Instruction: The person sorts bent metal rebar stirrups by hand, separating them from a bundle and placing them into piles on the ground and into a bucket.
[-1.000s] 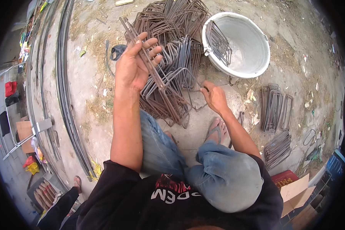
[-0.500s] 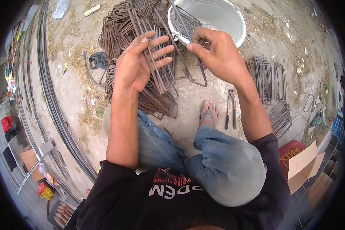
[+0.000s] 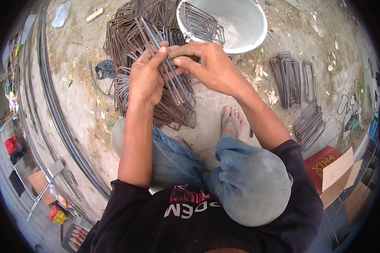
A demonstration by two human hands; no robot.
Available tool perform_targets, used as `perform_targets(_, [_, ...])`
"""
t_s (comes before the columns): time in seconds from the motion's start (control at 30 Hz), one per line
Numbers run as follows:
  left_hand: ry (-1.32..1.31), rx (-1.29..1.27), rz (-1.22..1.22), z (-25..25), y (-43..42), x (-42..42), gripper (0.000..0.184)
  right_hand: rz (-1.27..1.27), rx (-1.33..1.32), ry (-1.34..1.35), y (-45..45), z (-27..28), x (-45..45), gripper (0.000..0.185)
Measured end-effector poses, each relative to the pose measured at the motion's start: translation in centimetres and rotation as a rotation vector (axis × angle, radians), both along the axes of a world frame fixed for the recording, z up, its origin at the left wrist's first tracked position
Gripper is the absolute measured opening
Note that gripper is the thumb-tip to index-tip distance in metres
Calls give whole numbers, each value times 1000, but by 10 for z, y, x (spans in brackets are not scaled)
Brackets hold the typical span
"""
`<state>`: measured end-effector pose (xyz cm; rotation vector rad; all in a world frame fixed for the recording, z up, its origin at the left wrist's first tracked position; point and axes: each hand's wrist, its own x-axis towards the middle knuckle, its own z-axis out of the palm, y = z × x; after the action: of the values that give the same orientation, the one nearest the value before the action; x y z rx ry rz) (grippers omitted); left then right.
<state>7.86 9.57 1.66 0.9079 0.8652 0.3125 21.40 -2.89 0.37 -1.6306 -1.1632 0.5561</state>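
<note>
My left hand is wrapped round a few narrow bent metal frames, thumb pressed on top. Against the same frames is my right hand, its thumb and forefinger pinched at their right side, beside my left fingertips. Behind and below both hands lies a large heap of rusty bent metal frames on the ground. A white bucket at the top centre has more frames leaning inside its left wall.
Long bars run along the left. At right lie stacked frames and a smaller pile. An open cardboard box and red package sit lower right. My sandalled foot is below the bucket.
My right hand picked up a frame from the heap and brought it left to the ones in my left hand. My left fingers, spread before, have curled round them.
</note>
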Motion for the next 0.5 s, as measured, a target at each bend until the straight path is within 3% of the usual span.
perform_targets(0.07, [-32,-30,54,2,9,-5,41,-155,-116,322,-13,6,16,28])
perform_targets(0.2, [-60,-20,122,3,27,-17,44,-447,-225,9,-21,-44,71,29])
perform_targets(0.3, [-56,-28,154,6,22,-15,48,-337,-475,-319,22,-72,108,27])
perform_targets(0.37, [-55,-38,157,5,22,-15,50,-135,-662,-461,50,-107,115,27])
perform_targets(0.47, [-49,-65,152,0,29,-17,49,22,-864,-581,70,-126,106,33])
perform_targets(0.5, [-41,-66,162,2,29,-18,47,0,-871,-510,68,-122,107,38])
